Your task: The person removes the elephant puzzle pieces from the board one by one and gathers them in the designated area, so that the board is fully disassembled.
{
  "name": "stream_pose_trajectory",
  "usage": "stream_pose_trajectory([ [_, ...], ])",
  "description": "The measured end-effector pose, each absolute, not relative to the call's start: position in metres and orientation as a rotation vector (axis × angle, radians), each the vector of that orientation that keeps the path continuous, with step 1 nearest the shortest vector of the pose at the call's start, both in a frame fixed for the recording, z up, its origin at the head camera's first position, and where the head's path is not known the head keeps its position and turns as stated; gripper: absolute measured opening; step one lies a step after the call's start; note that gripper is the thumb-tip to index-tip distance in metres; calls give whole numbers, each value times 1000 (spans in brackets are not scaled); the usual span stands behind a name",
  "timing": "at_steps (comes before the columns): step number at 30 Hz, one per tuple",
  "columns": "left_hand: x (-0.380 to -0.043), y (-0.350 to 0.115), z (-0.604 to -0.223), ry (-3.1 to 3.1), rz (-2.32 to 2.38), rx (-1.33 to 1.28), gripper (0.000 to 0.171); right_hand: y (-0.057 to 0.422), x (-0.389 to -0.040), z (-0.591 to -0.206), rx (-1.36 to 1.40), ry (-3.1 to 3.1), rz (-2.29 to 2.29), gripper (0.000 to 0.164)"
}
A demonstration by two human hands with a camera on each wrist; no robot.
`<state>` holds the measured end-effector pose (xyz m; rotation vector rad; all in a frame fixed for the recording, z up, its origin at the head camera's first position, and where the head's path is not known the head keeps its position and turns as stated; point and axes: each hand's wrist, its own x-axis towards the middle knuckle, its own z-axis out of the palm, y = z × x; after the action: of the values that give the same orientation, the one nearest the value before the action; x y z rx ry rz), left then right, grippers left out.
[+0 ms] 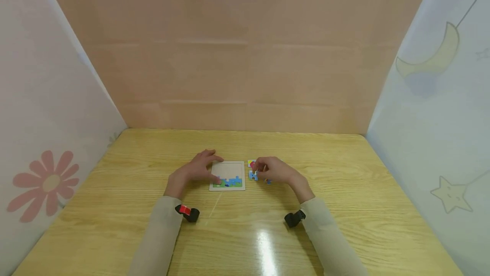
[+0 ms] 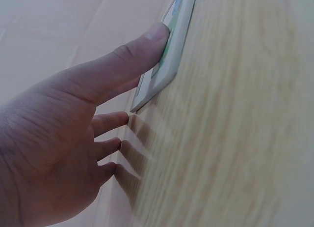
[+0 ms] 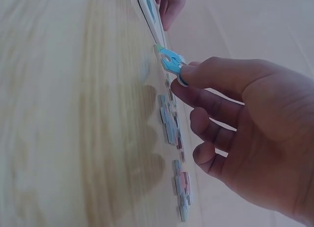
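Note:
A square wooden puzzle tray point(image 1: 227, 189) lies on the table, with joined blue and green jigsaw pieces point(image 1: 236, 181) along its near side and bare wood above them. My left hand point(image 1: 196, 169) spans the tray's left side. Its thumb point(image 2: 156, 34) rests over the near left part, while the other fingers reach toward the far left corner. Just right of the tray, my right hand point(image 1: 278, 171) pinches a blue jigsaw piece point(image 3: 170, 60) between thumb and index finger. The piece is tilted, and its remaining fingers are loosely bent.
Several loose jigsaw pieces point(image 3: 169, 123) lie on the table below my right hand, partly hidden by it in the head view. The wooden table point(image 1: 245, 233) ends at a brown back wall point(image 1: 245, 76), with pale decorated walls on both sides.

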<state>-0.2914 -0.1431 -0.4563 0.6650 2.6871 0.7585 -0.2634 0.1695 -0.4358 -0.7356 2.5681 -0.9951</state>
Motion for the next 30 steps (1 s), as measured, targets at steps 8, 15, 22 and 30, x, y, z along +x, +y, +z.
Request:
stream_pose_trajectory([
  [8,-291,-145,-456,2692,759,674,76,170,-263,-435,-717,2573,-963,13],
  [15,-290,-145,-455,2692,764,664,77,169,-265,-436,-765,2623,-939,16],
  [22,-289,-146,-454,2695,769,659,77,166,-266,-436,-804,2634,-947,15],
  [30,-289,-143,-456,2701,764,634,77,149,-263,-440,-865,2615,-937,17],
])
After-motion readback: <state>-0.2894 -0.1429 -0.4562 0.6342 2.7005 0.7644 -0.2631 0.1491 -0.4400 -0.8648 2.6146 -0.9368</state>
